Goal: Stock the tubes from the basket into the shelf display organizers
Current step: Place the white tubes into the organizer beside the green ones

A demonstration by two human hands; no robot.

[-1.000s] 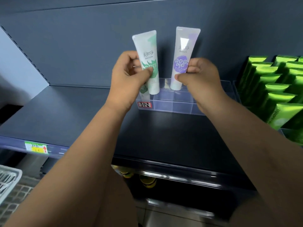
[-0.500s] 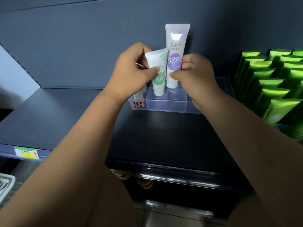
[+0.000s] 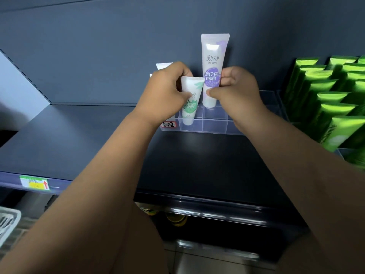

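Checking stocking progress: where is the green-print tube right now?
Head view, centre: the green-print tube stands in the clear organizer, held by the left hand, just left of the purple tube.

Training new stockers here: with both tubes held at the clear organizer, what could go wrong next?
The green-leaf tube leans in the clear organizer; if the left hand lets go, it may tip. The purple tube, pinched in its lower half by the right hand, is tall and might topple against it.
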